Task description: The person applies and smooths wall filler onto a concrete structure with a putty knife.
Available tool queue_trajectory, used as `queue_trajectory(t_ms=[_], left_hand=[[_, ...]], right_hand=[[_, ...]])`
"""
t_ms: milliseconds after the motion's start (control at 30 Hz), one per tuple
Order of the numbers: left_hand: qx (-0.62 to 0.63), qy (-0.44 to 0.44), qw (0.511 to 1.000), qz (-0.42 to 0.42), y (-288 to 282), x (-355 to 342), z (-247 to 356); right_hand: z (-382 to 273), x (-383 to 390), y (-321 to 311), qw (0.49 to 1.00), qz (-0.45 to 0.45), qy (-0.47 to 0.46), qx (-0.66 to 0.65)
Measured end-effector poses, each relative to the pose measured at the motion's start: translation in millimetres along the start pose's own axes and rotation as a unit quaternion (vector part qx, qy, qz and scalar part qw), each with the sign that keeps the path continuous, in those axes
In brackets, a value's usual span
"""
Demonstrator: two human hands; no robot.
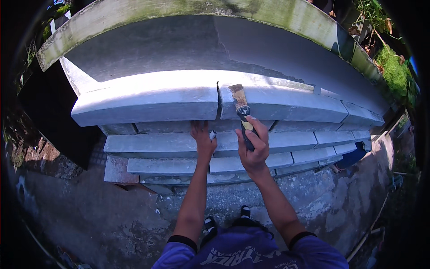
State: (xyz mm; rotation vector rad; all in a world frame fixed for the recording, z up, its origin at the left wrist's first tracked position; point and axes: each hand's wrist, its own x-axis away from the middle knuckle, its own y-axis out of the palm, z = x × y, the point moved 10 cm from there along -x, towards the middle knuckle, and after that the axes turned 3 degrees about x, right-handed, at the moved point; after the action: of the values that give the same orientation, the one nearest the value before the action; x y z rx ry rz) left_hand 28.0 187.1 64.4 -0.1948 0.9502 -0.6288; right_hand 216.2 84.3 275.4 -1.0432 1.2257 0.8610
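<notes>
A putty knife (pixel 237 95) with a worn, stained blade and a dark-and-yellow handle is in my right hand (pixel 255 148). My fingers wrap its handle, and the blade points away from me over the top course, just right of a dark gap. My left hand (pixel 204 140) is at the front of the top grey concrete block (pixel 148 105), left of that gap. Its fingertips are partly hidden at the block's lower edge. By the thumb is a small white object (pixel 212 134), apparently held; its kind is unclear.
More grey blocks (pixel 179 166) lie below in stepped courses. A plastered wall (pixel 148 49) rises behind, beneath a mossy concrete beam (pixel 134 13). Rough concrete floor (pixel 134 215) surrounds my feet. Plants (pixel 392 69) hang at the far right; a dark panel (pixel 53 112) stands left.
</notes>
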Motion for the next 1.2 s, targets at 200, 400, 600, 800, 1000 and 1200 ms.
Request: queue_trajectory(t_ms=[200,400,600,800,1000,1200], left_hand=[[0.008,0.003,1.0,0.009,-3,-1,5],[-0.003,0.01,1.0,0.004,-1,0,2],[0.011,0.004,1.0,0.014,0,-1,0],[0.005,-0.002,1.0,-0.005,2,-4,2],[-0.003,-0.011,1.0,-0.012,5,0,-3],[-0.019,-0.002,1.0,-0.02,8,4,-9]], right_hand=[[-17,-4,16,1.0,-0.02,0.001,0.012],[-25,-3,26,0.999,-0.043,-0.012,0.028],[-31,-2,32,0.994,-0.097,-0.038,0.041],[-31,4,30,0.99,-0.128,-0.06,0.021],[-47,24,19,0.979,-0.173,-0.107,0.03],[-51,75,-40,0.982,-0.159,-0.098,0.008]])
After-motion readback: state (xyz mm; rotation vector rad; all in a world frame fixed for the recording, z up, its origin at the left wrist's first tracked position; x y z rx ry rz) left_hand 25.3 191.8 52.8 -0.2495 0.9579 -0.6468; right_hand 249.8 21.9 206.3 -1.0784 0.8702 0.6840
